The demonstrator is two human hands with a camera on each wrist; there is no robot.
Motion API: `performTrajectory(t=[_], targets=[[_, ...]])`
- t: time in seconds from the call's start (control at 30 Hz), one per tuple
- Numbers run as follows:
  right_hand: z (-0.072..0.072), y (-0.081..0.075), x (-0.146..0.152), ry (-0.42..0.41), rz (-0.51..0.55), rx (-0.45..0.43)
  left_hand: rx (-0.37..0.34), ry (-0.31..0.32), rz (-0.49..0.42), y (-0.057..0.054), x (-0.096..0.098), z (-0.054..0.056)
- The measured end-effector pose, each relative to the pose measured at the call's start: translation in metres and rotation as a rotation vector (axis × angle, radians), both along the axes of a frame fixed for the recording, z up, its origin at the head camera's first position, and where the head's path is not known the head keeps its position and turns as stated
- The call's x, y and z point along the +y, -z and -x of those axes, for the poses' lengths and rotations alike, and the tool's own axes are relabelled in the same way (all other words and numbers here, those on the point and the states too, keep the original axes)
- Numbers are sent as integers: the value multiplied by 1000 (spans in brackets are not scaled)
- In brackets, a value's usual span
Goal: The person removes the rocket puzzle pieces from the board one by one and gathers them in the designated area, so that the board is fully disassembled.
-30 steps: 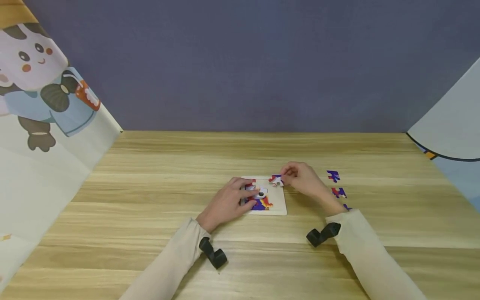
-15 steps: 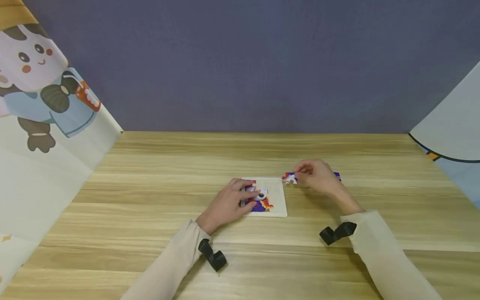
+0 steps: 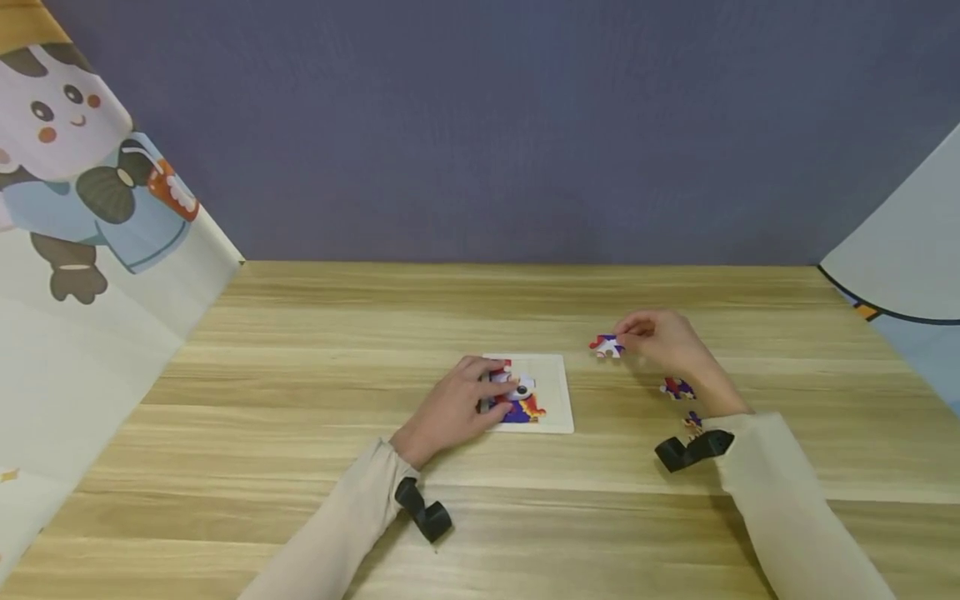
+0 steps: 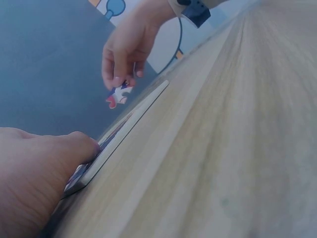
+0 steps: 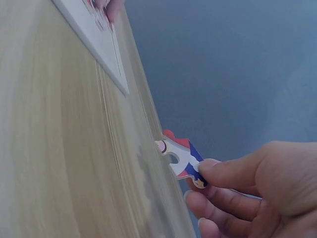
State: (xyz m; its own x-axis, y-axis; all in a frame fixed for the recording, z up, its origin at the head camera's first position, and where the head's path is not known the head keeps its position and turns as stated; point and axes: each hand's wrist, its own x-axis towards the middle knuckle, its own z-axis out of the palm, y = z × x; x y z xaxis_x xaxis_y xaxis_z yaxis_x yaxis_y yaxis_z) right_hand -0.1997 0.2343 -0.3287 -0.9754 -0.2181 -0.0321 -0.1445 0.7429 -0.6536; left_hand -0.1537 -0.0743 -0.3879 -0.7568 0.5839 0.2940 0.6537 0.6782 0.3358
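My left hand [image 3: 453, 404] rests on the left side of a white puzzle board [image 3: 557, 392], fingers spread over the joined pieces there. Those pieces [image 3: 525, 407] show a white figure with an eye, red and yellow edging and purple ground; the hand hides part of them. Between thumb and fingers, my right hand [image 3: 667, 343] pinches a jigsaw piece [image 3: 606, 346] in white, red and purple, to the right of the board. The right wrist view shows this piece [image 5: 183, 157] held above the tabletop by one edge.
Two loose jigsaw pieces, one purple and red [image 3: 678, 388] and one nearer the sleeve [image 3: 692, 422], lie on the wooden table [image 3: 525, 517] under the right forearm. A dark blue wall [image 3: 525, 133] stands behind the table's far edge.
My right hand has carried the pinched piece off the board's upper right corner, moving right and slightly away. The left hand has stayed in place on the board.
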Motion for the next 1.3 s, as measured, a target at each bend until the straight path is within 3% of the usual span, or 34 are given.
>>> performTrajectory(t=[0.63,1.0,1.3], targets=[[10,5,16,18,-3,-69,3,-2,-4,0,0,0],[17,10,15,29,-27,-38,-2,-4,-5,0,0,0],[18,15,18,7,-111,32,-6,-8,11,0,0,0]])
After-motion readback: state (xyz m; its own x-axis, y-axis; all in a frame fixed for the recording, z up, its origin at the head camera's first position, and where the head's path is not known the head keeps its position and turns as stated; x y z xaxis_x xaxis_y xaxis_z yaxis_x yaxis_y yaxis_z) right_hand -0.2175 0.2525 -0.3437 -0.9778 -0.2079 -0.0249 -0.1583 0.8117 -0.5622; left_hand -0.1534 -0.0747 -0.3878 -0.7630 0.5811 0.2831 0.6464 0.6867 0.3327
